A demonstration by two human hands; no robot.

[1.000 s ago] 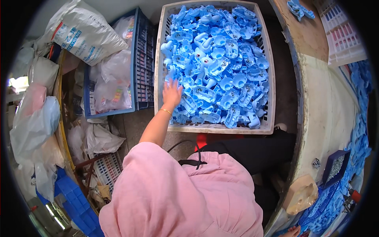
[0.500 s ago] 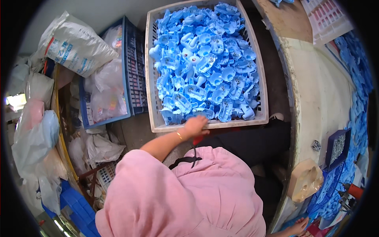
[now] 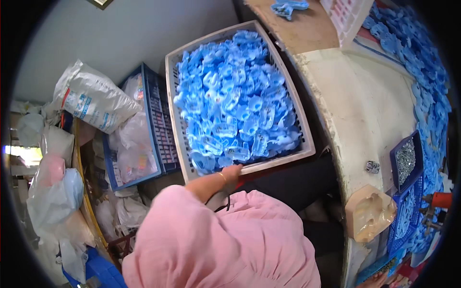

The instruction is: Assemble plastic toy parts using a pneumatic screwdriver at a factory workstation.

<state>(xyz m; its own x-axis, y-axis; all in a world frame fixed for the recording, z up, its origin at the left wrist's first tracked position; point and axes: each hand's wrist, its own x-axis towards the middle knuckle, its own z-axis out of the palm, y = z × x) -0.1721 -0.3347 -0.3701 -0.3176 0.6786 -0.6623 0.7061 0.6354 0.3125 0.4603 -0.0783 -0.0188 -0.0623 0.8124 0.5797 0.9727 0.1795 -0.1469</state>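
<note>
The left hand (image 3: pixel 229 174) is on the near rim of the crate (image 3: pixel 278 162), blue pieces (image 3: pixel 235 103) just beyond; its grip, like the right hand's (image 3: pixel 378 280) farther right, I can't tell.

The left hand (image 3: pixel 231 174) touches 1 white crate (image 3: pixel 279 161) heaped with blue plastic parts (image 3: pixel 230 101).

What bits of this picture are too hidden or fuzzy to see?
In the head view:
White rectangular plastic crate: floor hidden by light-blue moulded plastic pieces.
Left hand: blurred, so finger positions are unclear.
Right hand: cut off by the lower edge; whether it holds anything is unclear.
Silvery metal parts in the dark-blue rectangular tray: too small to tell shapes.
</note>
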